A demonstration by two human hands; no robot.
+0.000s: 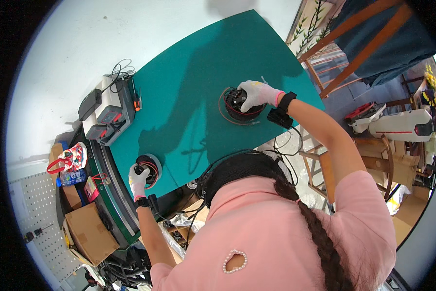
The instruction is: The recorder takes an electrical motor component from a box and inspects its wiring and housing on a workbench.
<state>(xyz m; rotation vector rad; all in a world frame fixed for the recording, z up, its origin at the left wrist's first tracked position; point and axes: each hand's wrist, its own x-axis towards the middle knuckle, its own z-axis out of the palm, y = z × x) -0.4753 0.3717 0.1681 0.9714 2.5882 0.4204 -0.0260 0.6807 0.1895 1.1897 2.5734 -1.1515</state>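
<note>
Both my hands wear white gloves with pink cuffs and a black strap at the wrist. On the near left part of the green table (189,87), my left hand (138,179) grips the side of a round black part (144,167) with red wire looped round it and a grey rim. Farther off and to the right, my right hand (258,94) is closed over the top of a second round black part (242,115). Red wire (221,104) loops loosely round that one and rests on the table. My fingertips are partly hidden against both parts.
A grey and white boxy device (110,116) with cables stands at the table's left edge, beside orange-handled screwdrivers (137,104). Beyond that edge are a cardboard box (90,233) and a pegboard (45,213). Wooden chairs (375,160) stand at the right.
</note>
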